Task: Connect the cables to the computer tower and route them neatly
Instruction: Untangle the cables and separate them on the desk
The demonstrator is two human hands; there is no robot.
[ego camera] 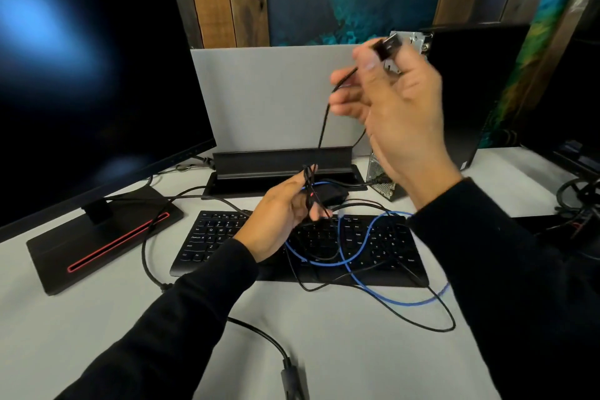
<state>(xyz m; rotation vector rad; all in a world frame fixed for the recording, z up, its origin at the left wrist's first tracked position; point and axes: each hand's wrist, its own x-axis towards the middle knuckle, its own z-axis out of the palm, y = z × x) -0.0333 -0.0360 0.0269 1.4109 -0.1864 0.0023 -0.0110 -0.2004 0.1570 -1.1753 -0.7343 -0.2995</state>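
My right hand [394, 110] is raised and pinches a black USB plug [386, 46] just in front of the rear panel of the black computer tower [467, 88] at the back right. Its thin black cable [323, 130] drops to my left hand [279, 214], which holds a bunch of black cable above the keyboard [214, 237]. A blue network cable [354, 256] loops over the keyboard and onto the white table [97, 318]. A dark mouse [331, 193] lies just behind my left fingers.
A black monitor [87, 91] on a red-striped stand [104, 237] fills the left. A grey divider [269, 94] with a black cable tray [282, 159] stands behind. A thicker black cable with a plug [292, 377] lies at the near edge. More cables lie at the far right [578, 201].
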